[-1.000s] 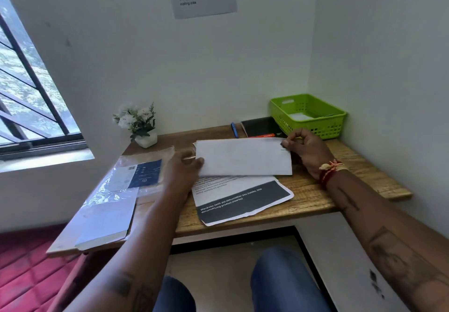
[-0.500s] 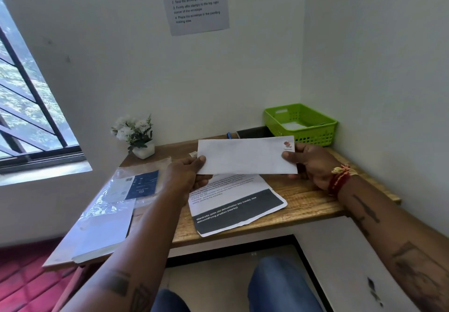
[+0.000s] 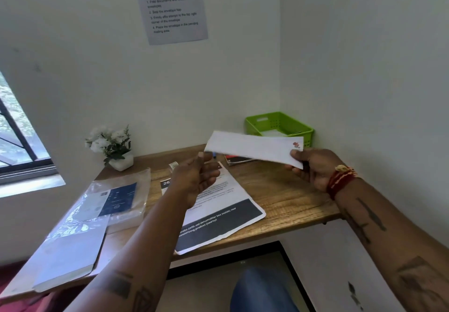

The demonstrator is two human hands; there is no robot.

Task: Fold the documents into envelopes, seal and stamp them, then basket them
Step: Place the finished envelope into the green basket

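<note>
Red wrist threads (image 3: 341,180), tattoos, prob. jeans (image 3: 262,290).

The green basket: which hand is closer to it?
Right. The right hand holds the envelope just before the green basket; the left hand hangs farther left.

My right hand (image 3: 313,169) pinches stamped envelope (image 3: 255,149) mid-frame, before green basket (image 3: 279,123). My left hand (image 3: 194,180) hangs relaxed over document (image 3: 218,217), centre.

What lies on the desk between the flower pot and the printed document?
In the head view, a small stamp-like slip lies on the bare wood between the flower pot and the printed document; the left hand hovers just beside it.
</note>
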